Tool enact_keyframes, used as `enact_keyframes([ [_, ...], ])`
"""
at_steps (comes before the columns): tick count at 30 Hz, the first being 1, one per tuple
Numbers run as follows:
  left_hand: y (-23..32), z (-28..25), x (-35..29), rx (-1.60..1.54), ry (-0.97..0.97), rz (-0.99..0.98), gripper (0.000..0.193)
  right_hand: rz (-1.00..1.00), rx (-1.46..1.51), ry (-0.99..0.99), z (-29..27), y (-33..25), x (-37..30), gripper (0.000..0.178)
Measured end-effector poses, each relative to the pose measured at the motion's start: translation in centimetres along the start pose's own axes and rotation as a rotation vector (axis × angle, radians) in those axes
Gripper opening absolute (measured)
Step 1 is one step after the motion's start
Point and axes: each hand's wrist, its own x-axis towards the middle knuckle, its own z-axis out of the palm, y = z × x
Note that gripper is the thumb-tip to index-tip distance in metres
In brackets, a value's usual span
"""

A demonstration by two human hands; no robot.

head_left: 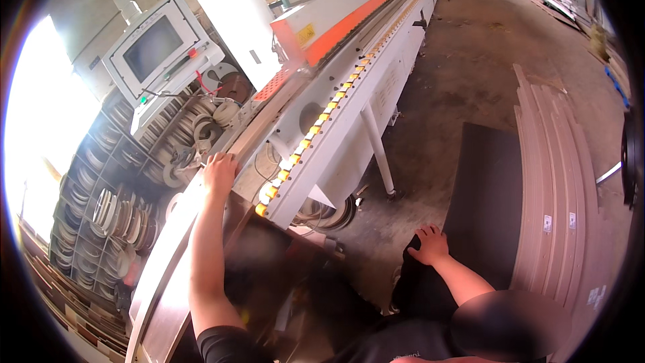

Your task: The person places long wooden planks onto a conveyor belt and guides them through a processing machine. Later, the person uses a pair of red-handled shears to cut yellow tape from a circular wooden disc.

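from afar i count 1 left hand (220, 173), 1 right hand (431, 246), 1 screen (153, 48), 1 long machine (356, 17), 1 yellow sticker (306, 33).

Over the floor (420, 154), a hand could pass between the white rail (316, 156) and the dark board (489, 181), though the slanted leg (378, 148) juts in. Packed reels (122, 214) stand in the way beyond the left hand (219, 173).

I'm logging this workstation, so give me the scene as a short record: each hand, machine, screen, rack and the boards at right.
Left hand: on what looks like a long board
Right hand: apparently resting on the black-clothed knee
Machine: long, white, with an orange stripe and yellow rollers
Screen: dark, in a pale panel, upper left
Rack: left, holding many rolls
Boards: stacked, beside a dark sheet
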Motion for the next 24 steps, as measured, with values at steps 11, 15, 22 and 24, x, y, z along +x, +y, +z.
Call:
enact_keyframes([
  [11, 1.1, 2.1, 3.6, -0.028, 0.057, -0.275, 0.026, -0.023, 0.066, 0.094, 0.4, -0.1, 0.8, 0.061],
  [15, 1.5, 1.8, 4.2, 0.024, 0.031, -0.317, 0.027, -0.023, 0.087, 0.064, 0.6, -0.1, 1.8, 0.058],
  [22, 2.5, 3.3, 7.5, 0.007, -0.006, -0.328, 0.029, -0.042, 0.114, 0.072, 0.7, -0.7, 2.8, 0.049],
  [24, 3.1, 3.8, 9.2, 0.008, -0.017, -0.324, 0.029, -0.036, 0.101, 0.054, 0.4, -0.9, 2.9, 0.048],
])
